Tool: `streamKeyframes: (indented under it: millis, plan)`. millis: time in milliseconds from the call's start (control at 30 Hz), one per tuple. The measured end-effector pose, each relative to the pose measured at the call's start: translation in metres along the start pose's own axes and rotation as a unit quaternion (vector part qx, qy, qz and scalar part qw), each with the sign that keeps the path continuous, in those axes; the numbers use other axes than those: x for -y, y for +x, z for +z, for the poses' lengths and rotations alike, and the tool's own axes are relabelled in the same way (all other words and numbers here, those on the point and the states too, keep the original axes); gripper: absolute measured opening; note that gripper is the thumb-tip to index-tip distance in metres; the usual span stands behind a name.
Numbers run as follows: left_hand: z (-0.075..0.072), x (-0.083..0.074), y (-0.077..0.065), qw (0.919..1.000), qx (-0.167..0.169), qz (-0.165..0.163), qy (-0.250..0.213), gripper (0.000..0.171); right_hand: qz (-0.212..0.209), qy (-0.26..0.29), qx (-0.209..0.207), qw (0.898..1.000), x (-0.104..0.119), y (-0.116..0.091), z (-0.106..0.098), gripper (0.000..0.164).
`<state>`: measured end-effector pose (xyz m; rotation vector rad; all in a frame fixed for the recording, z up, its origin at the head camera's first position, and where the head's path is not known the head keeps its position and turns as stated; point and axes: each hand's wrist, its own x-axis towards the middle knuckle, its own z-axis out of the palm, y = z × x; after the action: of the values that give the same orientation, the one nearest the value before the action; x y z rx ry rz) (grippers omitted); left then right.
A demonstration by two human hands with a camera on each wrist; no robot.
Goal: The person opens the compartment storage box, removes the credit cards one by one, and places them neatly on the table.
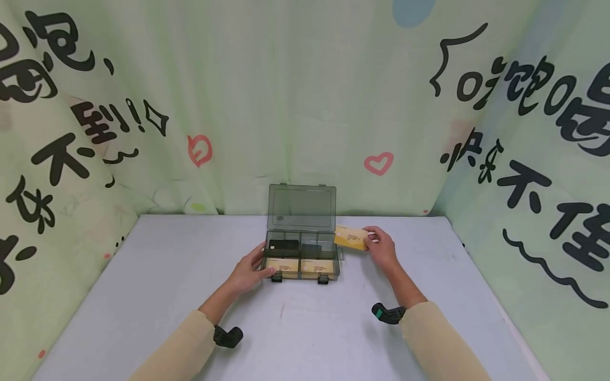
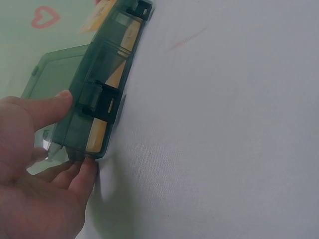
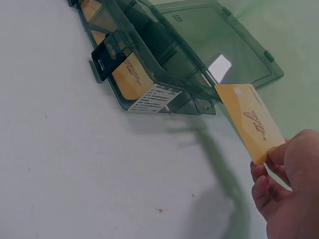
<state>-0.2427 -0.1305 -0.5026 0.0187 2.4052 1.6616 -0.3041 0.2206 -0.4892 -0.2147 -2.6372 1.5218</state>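
A smoky, see-through plastic organizer box (image 1: 318, 241) stands on the table with its lid (image 1: 302, 206) raised at the back. My left hand (image 1: 251, 271) grips its left side near the front corner; the left wrist view shows the thumb on the rim and the other fingers at the end wall. Yellow cards (image 1: 282, 265) lie in the front left compartment, and more cards (image 1: 317, 266) in the front right one. Dark items (image 1: 283, 245) sit in the back left compartment. Beside the box's right edge, my right hand (image 1: 381, 247) pinches a yellow card (image 3: 249, 119) by one end, tilted above the table.
The white-covered table (image 1: 190, 264) reaches back to a pale green curtain (image 1: 305, 106) with black writing and red hearts. Two black latches (image 1: 323, 279) hang at the box's front. A printed label (image 3: 155, 98) is on its right end.
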Motion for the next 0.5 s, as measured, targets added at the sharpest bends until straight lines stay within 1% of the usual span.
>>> streamKeyframes:
  millis: [133,333,500]
  plan:
    - [-0.0012,-0.0002,0.0005,0.9999,0.003,0.008,-0.006,0.080,0.011,-0.004,-0.008,1.000,-0.0002,0.0008,0.0002,0.029]
    - [-0.0009,0.0012,0.0006,1.0000,-0.001,0.009,-0.001,0.080,0.004,-0.014,-0.019,1.000,-0.0028,0.0014,0.0000,0.029]
    - [0.0001,0.0023,0.0014,1.0000,-0.002,0.005,0.004,0.080,0.007,-0.036,-0.007,0.999,-0.0065,-0.0002,-0.0010,0.028]
